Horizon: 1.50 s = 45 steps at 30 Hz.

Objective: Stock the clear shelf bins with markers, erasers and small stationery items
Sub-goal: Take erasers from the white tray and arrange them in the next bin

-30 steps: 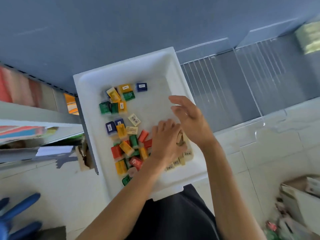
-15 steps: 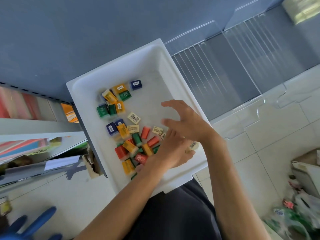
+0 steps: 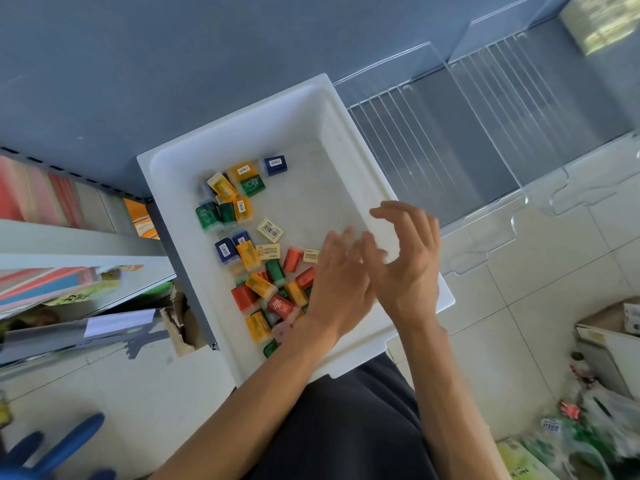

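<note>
Erasers (image 3: 259,285) lie loose in the white tray (image 3: 242,133), mostly in its 9 o'clock half, piled toward 6. Nearest free piece is the cream eraser (image 3: 310,256): flat, long axis roughly 3–9, just beside the left hand (image 3: 341,285) at its 10 o'clock. Left fingers are stretched, palm down over the pile; anything beneath is hidden. Right hand (image 3: 410,265) has fingers loosely curved and spread, nothing visible in it, above the tray's 3 o'clock wall. Left is nearer, so it likely picks. Clear shelf bins (image 3: 433,140) sit at the tray's 2 o'clock.

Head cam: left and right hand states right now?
Left hand: open, fingers extended over the erasers.
Right hand: open, loosely curled, nothing visibly held.
</note>
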Each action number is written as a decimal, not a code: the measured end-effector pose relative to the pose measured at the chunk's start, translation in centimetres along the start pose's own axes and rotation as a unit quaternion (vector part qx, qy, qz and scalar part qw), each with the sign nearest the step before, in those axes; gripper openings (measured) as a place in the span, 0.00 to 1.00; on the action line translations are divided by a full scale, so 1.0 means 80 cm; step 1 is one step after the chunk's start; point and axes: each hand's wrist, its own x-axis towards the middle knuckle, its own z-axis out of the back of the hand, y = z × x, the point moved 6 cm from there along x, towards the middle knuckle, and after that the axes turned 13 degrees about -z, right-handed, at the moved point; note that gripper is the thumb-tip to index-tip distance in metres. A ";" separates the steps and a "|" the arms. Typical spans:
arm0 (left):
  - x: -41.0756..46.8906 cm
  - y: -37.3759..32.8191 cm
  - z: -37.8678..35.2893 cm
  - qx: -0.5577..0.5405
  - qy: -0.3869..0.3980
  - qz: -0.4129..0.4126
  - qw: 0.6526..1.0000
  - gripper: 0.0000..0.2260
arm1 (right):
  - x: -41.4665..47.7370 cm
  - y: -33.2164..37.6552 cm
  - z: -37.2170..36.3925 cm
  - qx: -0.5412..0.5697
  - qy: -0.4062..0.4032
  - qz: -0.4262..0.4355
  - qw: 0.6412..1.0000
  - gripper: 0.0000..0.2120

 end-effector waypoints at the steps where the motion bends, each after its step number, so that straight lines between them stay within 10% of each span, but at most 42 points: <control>1: 0.002 -0.011 -0.006 0.012 0.042 -0.037 0.998 0.31 | 0.002 -0.001 -0.003 -0.036 -0.017 -0.006 0.999 0.13; 4: 0.009 -0.012 -0.026 0.011 0.094 -0.039 0.995 0.28 | 0.011 -0.005 -0.014 -0.082 0.005 -0.036 0.996 0.18; 16: 0.011 0.062 0.005 0.023 -0.105 0.111 0.988 0.14 | 0.034 -0.020 -0.016 -0.103 0.063 -0.050 0.991 0.12; 25: 0.032 0.083 0.000 0.005 -0.035 0.216 0.976 0.41 | 0.040 -0.014 -0.014 -0.105 0.035 -0.096 0.989 0.09; 30: 0.043 0.083 0.007 0.044 -0.107 0.208 0.971 0.22 | 0.043 -0.015 -0.017 -0.110 0.013 -0.108 0.988 0.07; 45: 0.054 0.067 0.009 -0.018 -0.198 0.189 0.962 0.05 | 0.044 -0.015 -0.020 -0.122 -0.014 -0.130 0.984 0.06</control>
